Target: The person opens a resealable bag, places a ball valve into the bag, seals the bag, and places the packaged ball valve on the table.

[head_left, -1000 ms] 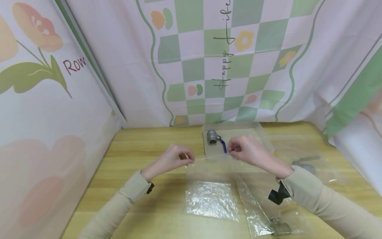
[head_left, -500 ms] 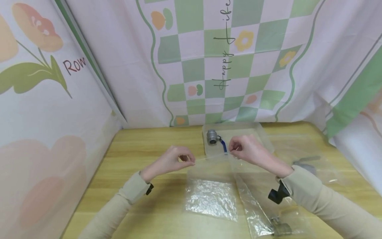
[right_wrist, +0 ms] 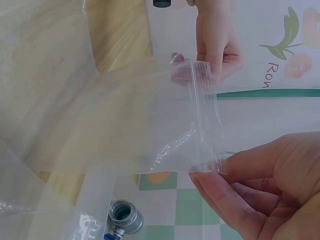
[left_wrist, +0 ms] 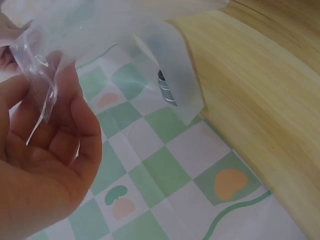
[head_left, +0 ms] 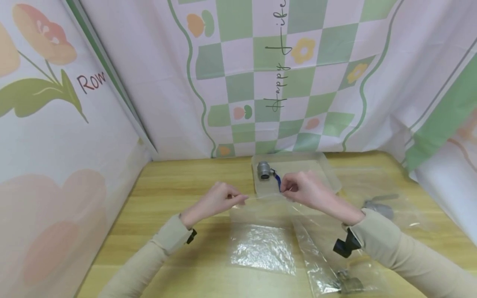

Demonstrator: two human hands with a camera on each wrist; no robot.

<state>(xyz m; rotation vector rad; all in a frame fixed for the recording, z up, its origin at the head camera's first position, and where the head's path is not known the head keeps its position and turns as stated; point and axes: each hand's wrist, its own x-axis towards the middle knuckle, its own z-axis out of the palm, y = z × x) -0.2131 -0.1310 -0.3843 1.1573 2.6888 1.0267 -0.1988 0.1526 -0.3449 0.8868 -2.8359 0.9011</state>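
A clear zip-lock bag hangs over the table between my two hands. My left hand pinches one top corner between thumb and fingers. At the opposite corner, beside the zip strip, my right hand pinches the edge; the right wrist view shows this grip on the bag closely. Behind the hands, a steel ball valve with a blue lever sits in a translucent tray. The left wrist view shows the bag film bunched at the left fingers.
To the right, a larger clear bag lies on the wooden table with a grey-levered valve inside. Nearer me, another valve lies under clear film with a yellowish lever. A patterned cloth hangs behind the table.
My left hand has shifted slightly right and my right hand slightly left, so the two hands are a little closer. Both keep hold of the bag, and its top edge hangs slacker.
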